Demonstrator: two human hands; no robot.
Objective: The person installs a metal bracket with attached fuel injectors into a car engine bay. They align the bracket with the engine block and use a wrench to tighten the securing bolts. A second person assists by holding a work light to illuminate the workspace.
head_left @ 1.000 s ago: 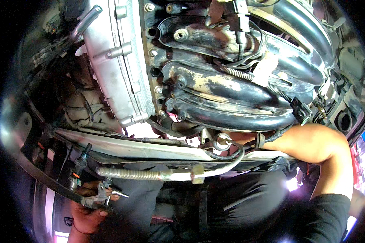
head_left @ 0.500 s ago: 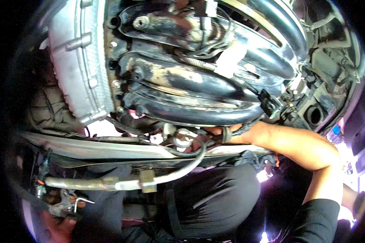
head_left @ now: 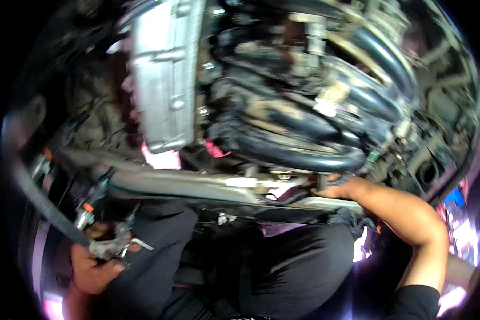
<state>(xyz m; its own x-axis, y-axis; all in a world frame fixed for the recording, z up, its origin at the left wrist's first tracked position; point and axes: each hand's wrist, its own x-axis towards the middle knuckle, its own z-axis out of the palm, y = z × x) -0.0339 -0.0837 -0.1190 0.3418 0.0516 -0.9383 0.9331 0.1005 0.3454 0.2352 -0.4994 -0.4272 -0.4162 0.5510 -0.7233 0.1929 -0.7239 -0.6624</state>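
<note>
My right hand (head_left: pixel 340 188) reaches in under the front runner of the black intake manifold (head_left: pixel 304 138). Its fingertips are tucked against a dark part beneath the tubes, and what they grip is hidden. My right forearm (head_left: pixel 410 218) bends in from the lower right. My left hand (head_left: pixel 93 266) sits low at the left, with its fingers curled around a small silver metal bracket (head_left: pixel 112 246) on a line beside the car's front edge. A ribbed silver engine cover (head_left: pixel 165 80) lies left of the manifold.
A silver cross bar (head_left: pixel 197 184) runs across the front of the bay, between my body and the engine. A thin pipe with an orange clip (head_left: pixel 88 205) rises above my left hand. Hoses and fittings (head_left: pixel 426 160) crowd the right side. My dark shirt (head_left: pixel 282 266) fills the lower middle.
The view has swung, so the engine now sits further right and closer. My left hand shows more fully at the lower left. My right hand stays under the manifold.
</note>
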